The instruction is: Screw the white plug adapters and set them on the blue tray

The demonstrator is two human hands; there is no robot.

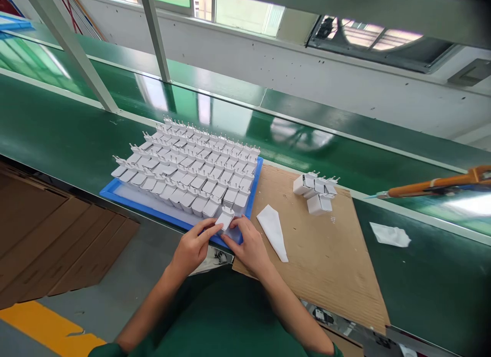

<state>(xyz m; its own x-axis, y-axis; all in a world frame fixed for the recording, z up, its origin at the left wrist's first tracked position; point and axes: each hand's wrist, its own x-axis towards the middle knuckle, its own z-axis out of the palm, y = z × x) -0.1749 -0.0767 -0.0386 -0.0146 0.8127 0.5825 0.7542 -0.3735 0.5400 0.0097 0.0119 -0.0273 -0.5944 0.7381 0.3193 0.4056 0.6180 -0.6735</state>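
One white, box-shaped adapter point(226, 218) with projecting pins is held between half-curled left hand point(194, 246) and right hand point(250, 246), at the tray's point(255, 185) near right corner. Count: one blue tray, two white cloths point(273, 234).

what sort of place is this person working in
Probably a factory assembly area: rows of matching white plugs crowd a blue-edged tray, the long green bench looks made for line work, and an orange tool juts in at the right.

Tray point(256, 180), cardboard point(326, 265) on green bench point(429, 280)
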